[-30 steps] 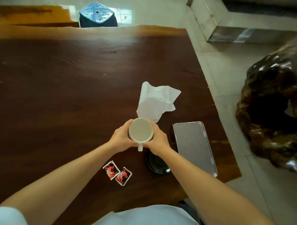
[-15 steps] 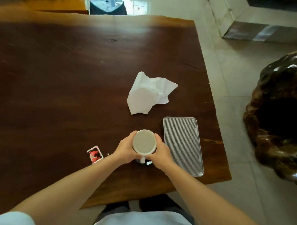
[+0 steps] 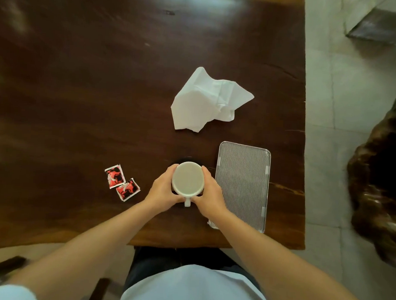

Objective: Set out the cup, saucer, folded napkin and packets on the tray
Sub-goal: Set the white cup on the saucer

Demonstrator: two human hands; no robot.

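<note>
Cradling the white cup between them, the left hand and the right hand each wrap one side of its wall, fingers curled close around it, with the handle poking out toward the person between the two wrists. The cup sits over a dark saucer, of which only a thin far rim shows; whether the cup rests on it or hangs just above cannot be told from this high view. The relation that matters for the coming move is sideways: the ribbed tray lies directly to the right of the cup, just beside the right hand (whose wrist already overlaps the tray's near left corner), with its long axis running away from the person, so the cup stands level with roughly the middle of that length. The right hand is plainly the nearer one, and a short shift to the right would likely bring the cup over the tray, with the saucer probably needing to go first or along with it. The two red packets lie to the left of the left hand, touching at a corner, and the crumpled napkin lies farther out on the dark table, not yet folded. The tray holds nothing so far.
</note>
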